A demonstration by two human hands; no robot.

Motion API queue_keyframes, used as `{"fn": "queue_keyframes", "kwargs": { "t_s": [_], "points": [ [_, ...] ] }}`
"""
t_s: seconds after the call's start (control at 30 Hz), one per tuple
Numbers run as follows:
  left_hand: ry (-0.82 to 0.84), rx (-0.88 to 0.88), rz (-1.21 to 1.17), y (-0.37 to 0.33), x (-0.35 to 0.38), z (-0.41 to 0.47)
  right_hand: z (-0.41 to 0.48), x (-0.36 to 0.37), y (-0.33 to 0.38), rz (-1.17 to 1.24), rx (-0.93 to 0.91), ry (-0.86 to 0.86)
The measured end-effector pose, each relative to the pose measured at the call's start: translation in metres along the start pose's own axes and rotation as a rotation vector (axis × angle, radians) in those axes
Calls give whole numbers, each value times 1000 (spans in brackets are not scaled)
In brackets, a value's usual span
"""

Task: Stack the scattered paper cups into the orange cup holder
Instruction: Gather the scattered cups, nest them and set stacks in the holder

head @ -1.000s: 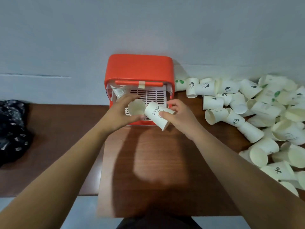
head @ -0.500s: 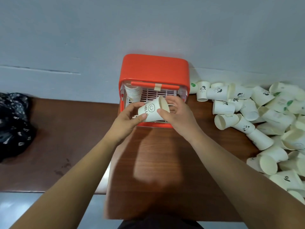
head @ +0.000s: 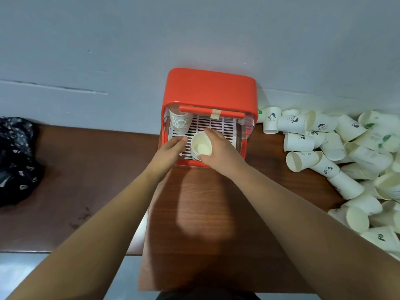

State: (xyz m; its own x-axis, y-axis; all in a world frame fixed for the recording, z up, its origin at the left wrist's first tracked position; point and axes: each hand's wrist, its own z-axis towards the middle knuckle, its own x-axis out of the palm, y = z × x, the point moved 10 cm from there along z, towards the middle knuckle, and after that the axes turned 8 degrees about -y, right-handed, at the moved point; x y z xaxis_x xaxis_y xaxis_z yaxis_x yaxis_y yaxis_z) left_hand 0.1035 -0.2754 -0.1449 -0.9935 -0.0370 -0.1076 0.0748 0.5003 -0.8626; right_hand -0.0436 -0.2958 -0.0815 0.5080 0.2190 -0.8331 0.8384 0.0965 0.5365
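In the placing step, nested cups (head: 201, 147) are gripped by the right hand (head: 223, 152) over the orange cup holder (head: 207, 89) grille, the left hand (head: 170, 149) is held relaxed and empty alongside, and release, then a reach to the scattered cups (head: 346, 148), is judged next.

The wooden table (head: 216, 245) before me carries the orange cup holder (head: 208, 92) at its far edge, against the wall. Loose paper cups (head: 337, 152) lie heaped to my right. A black bag (head: 15, 159) rests at my far left.
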Motion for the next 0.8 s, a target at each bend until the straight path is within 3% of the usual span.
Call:
{"fn": "queue_keyframes", "kwargs": {
  "t_s": [0.17,0.37,0.5,0.67,0.8],
  "points": [
    [106,83,87,-1,11,2,-3,11,-16,38,120,-1],
    [66,208,176,-4,4,1,-2,17,-13,99,98,-38],
    [29,204,255,-8,9,-5,-8,19,-25,120,132,-46],
    [-178,67,229,0,-3,-25,-58,-4,-52,106,122,-75],
    [-203,37,314,9,15,-55,-114,-31,-115,0,212,-46]
  ]
}}
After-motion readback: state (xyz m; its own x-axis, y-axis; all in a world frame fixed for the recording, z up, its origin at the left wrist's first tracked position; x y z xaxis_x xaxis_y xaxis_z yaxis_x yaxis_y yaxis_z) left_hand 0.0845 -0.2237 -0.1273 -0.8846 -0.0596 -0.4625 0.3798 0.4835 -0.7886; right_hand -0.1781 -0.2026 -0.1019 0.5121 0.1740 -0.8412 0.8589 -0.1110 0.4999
